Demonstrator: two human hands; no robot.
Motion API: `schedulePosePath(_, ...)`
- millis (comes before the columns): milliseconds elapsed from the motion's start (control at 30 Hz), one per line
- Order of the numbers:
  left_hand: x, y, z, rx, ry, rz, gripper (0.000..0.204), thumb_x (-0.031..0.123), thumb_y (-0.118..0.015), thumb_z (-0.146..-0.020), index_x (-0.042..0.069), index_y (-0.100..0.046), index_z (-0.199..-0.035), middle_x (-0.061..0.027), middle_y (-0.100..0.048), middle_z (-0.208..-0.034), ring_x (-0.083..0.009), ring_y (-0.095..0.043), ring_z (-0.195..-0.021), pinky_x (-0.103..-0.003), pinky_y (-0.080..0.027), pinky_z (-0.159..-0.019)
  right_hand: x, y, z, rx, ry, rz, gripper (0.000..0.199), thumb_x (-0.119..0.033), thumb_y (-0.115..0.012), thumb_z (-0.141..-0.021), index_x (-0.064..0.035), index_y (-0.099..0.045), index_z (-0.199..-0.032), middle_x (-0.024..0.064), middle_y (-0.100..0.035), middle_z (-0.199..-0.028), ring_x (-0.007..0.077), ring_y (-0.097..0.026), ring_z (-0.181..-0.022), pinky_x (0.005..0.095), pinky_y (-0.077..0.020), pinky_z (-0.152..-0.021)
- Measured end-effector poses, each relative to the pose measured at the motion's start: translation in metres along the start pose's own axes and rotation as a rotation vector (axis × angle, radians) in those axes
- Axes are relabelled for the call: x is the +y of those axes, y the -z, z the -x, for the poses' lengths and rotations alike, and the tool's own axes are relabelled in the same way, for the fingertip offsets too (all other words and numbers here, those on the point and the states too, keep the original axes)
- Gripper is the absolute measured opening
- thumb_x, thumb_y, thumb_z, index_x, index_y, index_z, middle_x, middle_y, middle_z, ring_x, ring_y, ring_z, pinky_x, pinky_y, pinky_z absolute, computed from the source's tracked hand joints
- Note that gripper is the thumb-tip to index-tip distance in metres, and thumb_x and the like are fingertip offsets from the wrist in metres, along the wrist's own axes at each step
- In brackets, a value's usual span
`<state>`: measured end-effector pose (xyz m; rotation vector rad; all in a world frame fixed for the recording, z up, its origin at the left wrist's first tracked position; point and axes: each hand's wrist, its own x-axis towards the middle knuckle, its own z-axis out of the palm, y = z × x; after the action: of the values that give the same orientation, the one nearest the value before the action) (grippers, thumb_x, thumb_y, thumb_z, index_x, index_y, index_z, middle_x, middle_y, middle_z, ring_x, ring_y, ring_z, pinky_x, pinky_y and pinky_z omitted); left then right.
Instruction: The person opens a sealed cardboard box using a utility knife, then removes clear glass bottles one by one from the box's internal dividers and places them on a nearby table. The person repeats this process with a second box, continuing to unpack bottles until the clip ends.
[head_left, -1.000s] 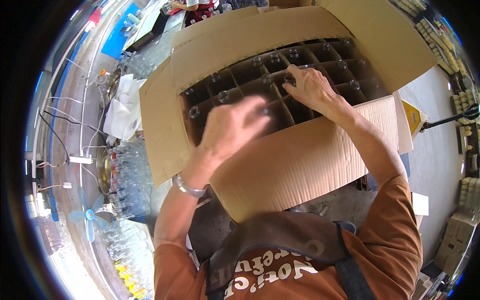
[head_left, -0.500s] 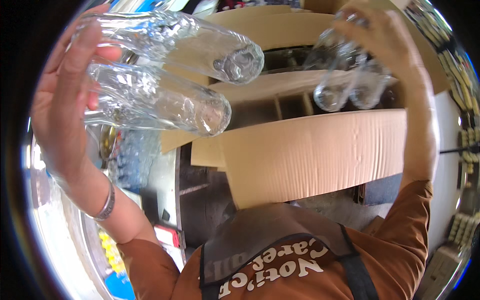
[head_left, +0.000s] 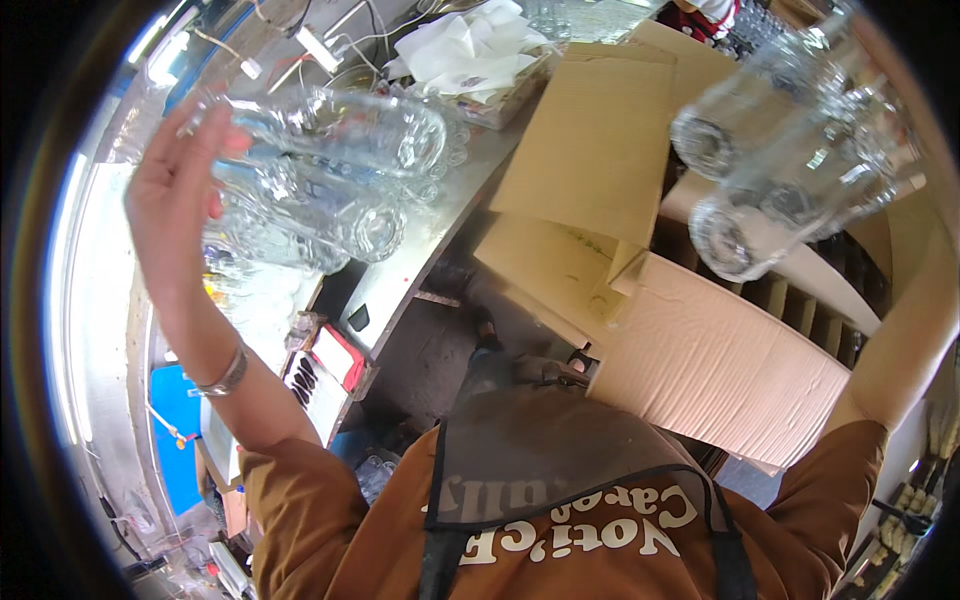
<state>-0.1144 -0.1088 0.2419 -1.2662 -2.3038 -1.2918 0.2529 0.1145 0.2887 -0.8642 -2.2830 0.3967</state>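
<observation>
My left hand, raised at the left, is closed around the narrow ends of clear glass bottles. An upper bottle and a lower bottle lie nearly level, round bases pointing right, above a metal table. At the upper right my right hand is partly cut off by the dark rim and hidden behind glass. It grips more clear bottles: one bottle and another bottle tilt with their bases down and left. Under them stands an open cardboard box with cardboard dividers inside.
The metal table runs along the left, with clear glassware on it behind the held bottles. White crumpled sheets fill a tray at its far end. A red-and-white item sits near its front edge. Open box flaps stick out leftward.
My view has swung left, bringing the metal table into sight. The right hand's bottles have come up from the box opening and now hang above it. The left hand keeps its bottles.
</observation>
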Motion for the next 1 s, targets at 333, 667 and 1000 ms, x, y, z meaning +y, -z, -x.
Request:
schedulePosePath(333, -0.301, -0.068, 0.069, 0.009, 0.437, -0.11, 0.041, 0.032, -0.079, -0.084, 0.006, -0.069, -0.113, -0.0075, -0.07, -0.076, -0.0118, -0.057, -0.062, -0.029, -0.048, -0.059, -0.089, -0.309, -0.1, -0.347, 0.28, -0.212, 0.033, -0.035, -0.07, -0.09, -0.0062, -0.066, -0.105, 0.006, -0.063, -0.07, 0.0098, -0.054, -0.058, 0.0288, -0.0436, -0.055)
schedulePosePath(667, -0.456, -0.156, 0.042, -0.076, 0.477, -0.201, 0.039, 0.036, -0.075, -0.083, 0.012, -0.068, -0.112, -0.0196, -0.072, -0.084, -0.0372, -0.07, -0.08, -0.043, -0.054, -0.072, -0.098, -0.652, -0.061, -0.712, 0.221, -0.15, 0.033, -0.027, -0.066, -0.088, 0.0005, -0.056, -0.103, 0.0227, -0.068, -0.091, 0.0428, -0.066, -0.082, 0.0518, -0.0517, -0.072)
schedulePosePath(1000, -0.508, -0.2, 0.004, -0.179, 0.474, -0.127, 0.043, 0.036, -0.075, -0.083, 0.008, -0.07, -0.116, -0.0185, -0.073, -0.086, -0.0328, -0.071, -0.078, -0.039, -0.054, -0.072, -0.121, -0.732, -0.08, -0.676, 0.155, -0.08, 0.029, -0.023, -0.065, -0.089, -0.001, -0.053, -0.104, 0.0219, -0.065, -0.101, 0.0431, -0.066, -0.086, 0.0516, -0.0524, -0.072)
